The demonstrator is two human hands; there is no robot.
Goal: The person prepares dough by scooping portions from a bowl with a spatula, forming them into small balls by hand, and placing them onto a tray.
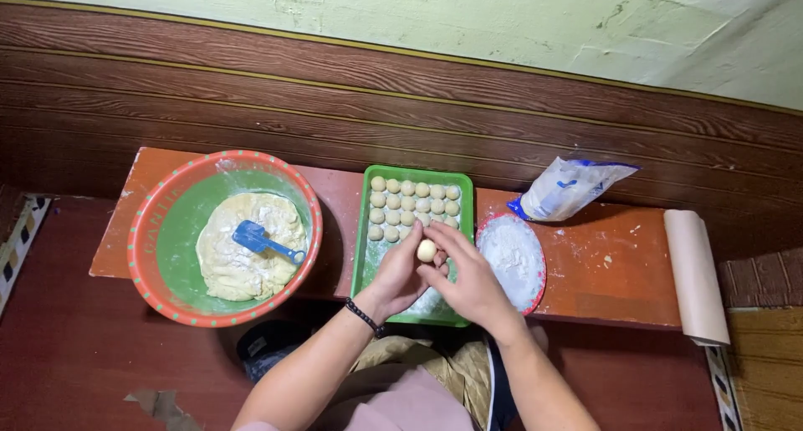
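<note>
Hands hide green tray (369, 230) front; flour plate (512, 251) partly.

The table (611, 280) lies bare between the flour plate (512, 255) and the paper roll (696, 276). The flour bag (569, 187) blocks its far edge. Leftward, the green tray (368, 255) and the big bowl (224, 237) stand close together, with only a narrow gap between them.

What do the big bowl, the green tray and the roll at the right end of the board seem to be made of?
Bowl: likely plastic, smooth, green inside with an orange rim. Green tray: probably plastic too, uniform colour with a moulded lip. Roll: looks like matte tan paper, perhaps baking paper.
</note>
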